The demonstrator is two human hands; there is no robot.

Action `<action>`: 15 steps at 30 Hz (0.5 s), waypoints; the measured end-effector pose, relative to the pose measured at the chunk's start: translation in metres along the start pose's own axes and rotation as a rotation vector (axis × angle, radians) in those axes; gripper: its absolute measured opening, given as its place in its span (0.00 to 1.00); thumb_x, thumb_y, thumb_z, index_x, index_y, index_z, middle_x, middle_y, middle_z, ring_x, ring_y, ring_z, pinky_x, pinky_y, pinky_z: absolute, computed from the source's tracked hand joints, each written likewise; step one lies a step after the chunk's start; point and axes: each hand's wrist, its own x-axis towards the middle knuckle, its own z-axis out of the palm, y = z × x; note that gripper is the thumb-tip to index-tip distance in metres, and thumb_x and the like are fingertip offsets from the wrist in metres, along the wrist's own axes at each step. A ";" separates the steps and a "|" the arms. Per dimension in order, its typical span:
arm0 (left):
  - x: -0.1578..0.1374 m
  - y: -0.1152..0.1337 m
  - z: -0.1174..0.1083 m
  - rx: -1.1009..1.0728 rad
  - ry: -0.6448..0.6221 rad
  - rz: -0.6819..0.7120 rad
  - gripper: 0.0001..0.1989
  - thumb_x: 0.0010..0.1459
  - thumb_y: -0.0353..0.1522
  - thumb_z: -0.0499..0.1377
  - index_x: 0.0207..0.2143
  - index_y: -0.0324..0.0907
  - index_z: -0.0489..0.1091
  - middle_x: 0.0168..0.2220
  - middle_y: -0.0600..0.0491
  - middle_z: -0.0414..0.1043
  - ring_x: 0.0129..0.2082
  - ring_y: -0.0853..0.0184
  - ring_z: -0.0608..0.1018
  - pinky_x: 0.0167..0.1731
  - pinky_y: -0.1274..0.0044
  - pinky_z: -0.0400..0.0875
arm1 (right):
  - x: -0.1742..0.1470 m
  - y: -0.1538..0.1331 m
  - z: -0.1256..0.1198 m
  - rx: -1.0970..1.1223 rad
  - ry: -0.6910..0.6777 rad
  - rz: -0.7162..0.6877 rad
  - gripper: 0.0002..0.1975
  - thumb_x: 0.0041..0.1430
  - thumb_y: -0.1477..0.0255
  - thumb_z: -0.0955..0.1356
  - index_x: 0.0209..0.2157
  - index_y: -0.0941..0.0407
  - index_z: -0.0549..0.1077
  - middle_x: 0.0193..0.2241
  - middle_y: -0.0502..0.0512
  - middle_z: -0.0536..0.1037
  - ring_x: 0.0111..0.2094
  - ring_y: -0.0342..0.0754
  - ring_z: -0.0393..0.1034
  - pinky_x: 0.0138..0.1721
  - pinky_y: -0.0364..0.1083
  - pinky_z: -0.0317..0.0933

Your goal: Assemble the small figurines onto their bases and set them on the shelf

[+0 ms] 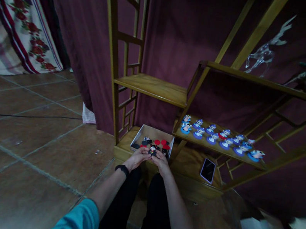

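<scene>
A small black figurine (152, 149) with red and gold touches is held upright between my two hands, just over the near edge of an open cardboard box (156, 131). My left hand (137, 158) closes on its left side, and my right hand (160, 160) grips it from the right. Inside the box lie several red discs (157, 142) and dark round pieces (144, 143), along with other small parts that are hard to make out. The box rests on the lowest board of a wooden shelf unit (151, 87).
To the right, several small figurines on blue, purple and red bases (212, 138) stand in rows on a shelf. A phone (207, 170) lies on the board below. A clear deer ornament (264, 57) is higher up. A dark cable (23, 116) crosses the tiled floor at left.
</scene>
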 end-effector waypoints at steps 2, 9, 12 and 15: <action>-0.001 -0.001 0.000 0.030 -0.011 0.022 0.18 0.37 0.21 0.67 0.32 0.37 0.67 0.24 0.55 0.71 0.25 0.71 0.76 0.34 0.76 0.71 | 0.000 0.000 -0.001 0.014 0.020 0.018 0.26 0.36 0.71 0.74 0.43 0.53 0.70 0.41 0.54 0.76 0.43 0.51 0.71 0.47 0.52 0.61; -0.002 -0.005 0.006 0.154 -0.062 0.094 0.23 0.31 0.25 0.69 0.35 0.35 0.69 0.23 0.55 0.71 0.23 0.71 0.73 0.29 0.78 0.67 | -0.001 -0.002 -0.004 0.067 0.054 0.039 0.26 0.36 0.75 0.72 0.42 0.52 0.70 0.40 0.52 0.77 0.40 0.49 0.71 0.43 0.49 0.63; -0.002 -0.009 0.010 0.208 -0.045 0.123 0.24 0.31 0.25 0.69 0.36 0.35 0.70 0.22 0.56 0.70 0.22 0.72 0.72 0.27 0.79 0.66 | -0.001 -0.001 -0.005 0.083 0.063 0.060 0.25 0.36 0.76 0.72 0.41 0.52 0.71 0.39 0.52 0.77 0.38 0.48 0.72 0.40 0.47 0.63; -0.001 -0.012 0.013 0.298 0.001 0.152 0.22 0.34 0.25 0.67 0.36 0.35 0.70 0.20 0.57 0.68 0.21 0.72 0.71 0.25 0.79 0.65 | -0.001 0.000 -0.006 0.093 0.047 0.062 0.23 0.37 0.77 0.71 0.40 0.53 0.72 0.38 0.53 0.77 0.37 0.47 0.72 0.39 0.46 0.63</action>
